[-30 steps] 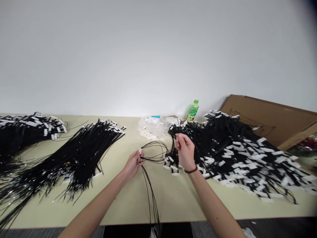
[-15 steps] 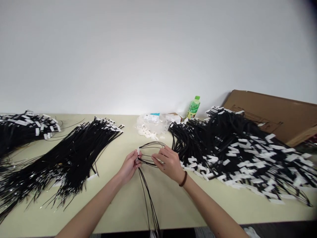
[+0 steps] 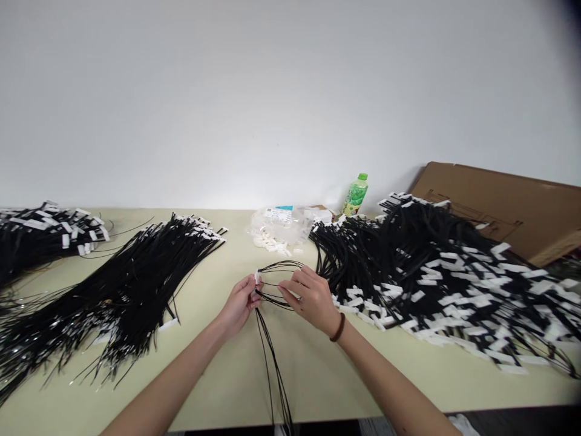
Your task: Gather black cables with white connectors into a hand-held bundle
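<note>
My left hand (image 3: 242,303) pinches a small white connector (image 3: 256,278) above the middle of the table. Several thin black wires (image 3: 278,264) run from the connector and curve rightward toward my right hand (image 3: 311,298). Between its thumb and fingertips my right hand grips one of these wires, close to the connector. The other wires pass above and below its fingers. Loose lengths of black wire (image 3: 272,357) hang down from the left hand and reach over the table's front edge. Fingers partly cover the connector.
Bundles of black wires (image 3: 149,266) with white ends lie at left, with another pile (image 3: 45,236) beyond. A large heap of black cables (image 3: 408,242) fills the right. Behind my hands sits a clear plastic bag (image 3: 290,225) of white connectors, near a green bottle (image 3: 355,195) and cardboard (image 3: 494,200).
My hands and the connector have shifted very slightly to the right in view. The grip of both hands looks the same.
</note>
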Action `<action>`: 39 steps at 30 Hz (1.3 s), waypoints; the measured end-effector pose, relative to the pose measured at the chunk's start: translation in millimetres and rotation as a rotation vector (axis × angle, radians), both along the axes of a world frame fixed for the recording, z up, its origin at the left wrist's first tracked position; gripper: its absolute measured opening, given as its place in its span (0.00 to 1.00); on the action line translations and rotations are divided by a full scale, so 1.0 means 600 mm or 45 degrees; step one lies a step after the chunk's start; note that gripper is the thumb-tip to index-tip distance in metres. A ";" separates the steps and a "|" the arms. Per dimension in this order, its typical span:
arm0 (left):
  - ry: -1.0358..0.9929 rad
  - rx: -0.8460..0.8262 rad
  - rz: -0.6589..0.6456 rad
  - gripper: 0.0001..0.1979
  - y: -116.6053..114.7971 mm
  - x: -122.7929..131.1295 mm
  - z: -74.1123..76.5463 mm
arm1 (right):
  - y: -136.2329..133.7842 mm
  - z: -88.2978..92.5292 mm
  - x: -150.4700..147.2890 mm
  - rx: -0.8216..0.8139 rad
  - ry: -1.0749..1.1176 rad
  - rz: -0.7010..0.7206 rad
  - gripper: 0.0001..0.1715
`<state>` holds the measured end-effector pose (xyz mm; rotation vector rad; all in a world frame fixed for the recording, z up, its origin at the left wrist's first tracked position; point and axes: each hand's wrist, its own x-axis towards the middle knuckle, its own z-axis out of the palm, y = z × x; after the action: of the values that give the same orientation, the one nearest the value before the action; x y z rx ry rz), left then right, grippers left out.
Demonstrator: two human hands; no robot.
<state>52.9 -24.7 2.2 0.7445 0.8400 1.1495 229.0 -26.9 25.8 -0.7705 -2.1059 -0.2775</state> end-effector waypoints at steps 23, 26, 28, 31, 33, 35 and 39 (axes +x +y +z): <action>0.074 0.036 -0.005 0.16 -0.001 0.002 -0.004 | -0.015 0.000 -0.011 -0.086 0.052 -0.060 0.07; 0.109 0.067 -0.016 0.16 -0.004 0.005 -0.005 | -0.021 0.002 -0.015 -0.097 0.053 -0.049 0.07; 0.129 0.077 -0.026 0.16 -0.007 0.008 -0.006 | -0.024 0.000 -0.018 -0.096 0.042 -0.043 0.06; 0.130 0.065 -0.031 0.17 -0.011 0.012 -0.005 | -0.024 -0.006 -0.023 -0.066 0.016 -0.045 0.06; 0.119 0.047 -0.031 0.17 -0.013 0.014 -0.005 | -0.022 -0.010 -0.026 -0.046 0.009 -0.050 0.07; 0.106 0.037 -0.029 0.17 -0.013 0.014 -0.004 | -0.020 -0.014 -0.027 -0.038 0.010 -0.051 0.07; 0.079 0.039 -0.026 0.17 -0.014 0.015 -0.001 | -0.018 -0.016 -0.026 -0.037 0.023 -0.050 0.08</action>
<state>61.6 -33.2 1.7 0.8158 0.8668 1.1276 213.5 -37.8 16.4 -0.8293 -2.0837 -0.2602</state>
